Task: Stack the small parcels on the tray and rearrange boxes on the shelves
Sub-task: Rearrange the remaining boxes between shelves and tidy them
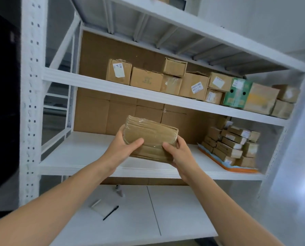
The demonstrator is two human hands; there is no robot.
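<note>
A flat brown cardboard box [150,137] wrapped in clear tape is held in front of the middle shelf [87,153]. My left hand [124,145] grips its left end, thumb on the near face. My right hand [179,151] grips its right end, fingers curled round the edge. At the right of that shelf an orange and blue tray [217,161] carries several small brown parcels [231,142] stacked in leaning rows.
The upper shelf [98,82] holds a row of brown boxes [146,79] and one green box [238,94]. Larger cartons [112,112] line the back of the middle shelf. A white table [148,219] below bears a black pen [111,212]. White uprights [31,103] frame the left.
</note>
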